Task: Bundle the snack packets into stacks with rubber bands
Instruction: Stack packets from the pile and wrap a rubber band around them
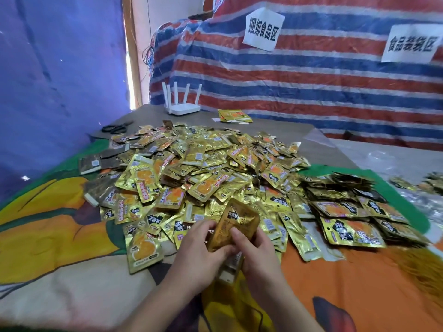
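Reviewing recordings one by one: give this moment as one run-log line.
stage: gathering stack | left hand: grips packet stack | right hand: grips same stack | rubber band: none visible | loose pile: behind

The packets (191, 168) heaped beyond my hands are glossy gold foil that catches the light, crinkled at the edges. Under my hands lies a soft matt printed cloth (60, 236). Farther off, the bare desk (275, 127) looks smooth and dull, the router (183, 109) is smooth white plastic, and the striped tarp (311, 87) is woven plastic with paper signs (263, 29).
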Demonstrator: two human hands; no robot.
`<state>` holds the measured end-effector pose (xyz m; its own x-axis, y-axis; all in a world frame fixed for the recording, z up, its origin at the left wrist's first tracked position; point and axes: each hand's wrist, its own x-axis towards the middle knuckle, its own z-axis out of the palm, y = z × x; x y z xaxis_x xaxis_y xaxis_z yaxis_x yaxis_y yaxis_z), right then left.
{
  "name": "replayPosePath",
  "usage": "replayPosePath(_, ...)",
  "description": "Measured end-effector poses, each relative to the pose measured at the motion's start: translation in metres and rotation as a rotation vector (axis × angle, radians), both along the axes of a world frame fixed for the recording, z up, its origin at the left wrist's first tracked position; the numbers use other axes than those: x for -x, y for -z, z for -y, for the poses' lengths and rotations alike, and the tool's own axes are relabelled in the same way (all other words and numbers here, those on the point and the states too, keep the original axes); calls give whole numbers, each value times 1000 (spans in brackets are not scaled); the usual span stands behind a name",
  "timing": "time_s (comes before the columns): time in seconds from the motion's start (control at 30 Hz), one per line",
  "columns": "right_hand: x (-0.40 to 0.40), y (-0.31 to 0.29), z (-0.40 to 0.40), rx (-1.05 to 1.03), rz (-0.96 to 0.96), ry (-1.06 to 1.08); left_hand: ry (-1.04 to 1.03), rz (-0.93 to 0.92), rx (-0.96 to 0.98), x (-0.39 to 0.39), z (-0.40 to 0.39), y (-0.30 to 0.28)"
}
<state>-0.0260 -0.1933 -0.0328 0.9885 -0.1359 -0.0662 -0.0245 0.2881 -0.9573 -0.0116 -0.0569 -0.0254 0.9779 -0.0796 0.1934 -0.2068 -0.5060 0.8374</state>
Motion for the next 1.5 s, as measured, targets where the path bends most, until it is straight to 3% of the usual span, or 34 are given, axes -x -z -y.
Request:
replayPosePath(0.23,0,-8,34,239,-67,-41,75,-39,-1,-11,14,3)
replayPosePath(0.33,-10,-17,48,196,-72,15,140,-121,61,-24,26,-8)
replayPosePath(0.43,-35,-28,72,26,-128,113,209,-161,156,-43,32,-16)
replayPosePath(0.5,-60,-41,100,-45,-160,238,181,-89,10,-59,30,-15)
replayPosePath(0.6,-99,-68,153,-96,-149,399,128,82,-566,-82,21,-3)
replayPosePath(0.7,-141,-82,203,-106,-186,557,143,17,-881,-92,14,16)
replayPosePath(1.07,-228,-39,268,-69,-374,755,142,24,-871,-94,8,32)
replayPosePath(1.27,-228,-28,269,286,-445,828,160,30,-882,-96,4,36)
replayPosePath(1.37,-230,-31,270,218,-418,764,151,35,-886,-96,5,38)
replayPosePath(1.5,-233,-28,268,-22,-385,782,155,38,-877,-97,4,39)
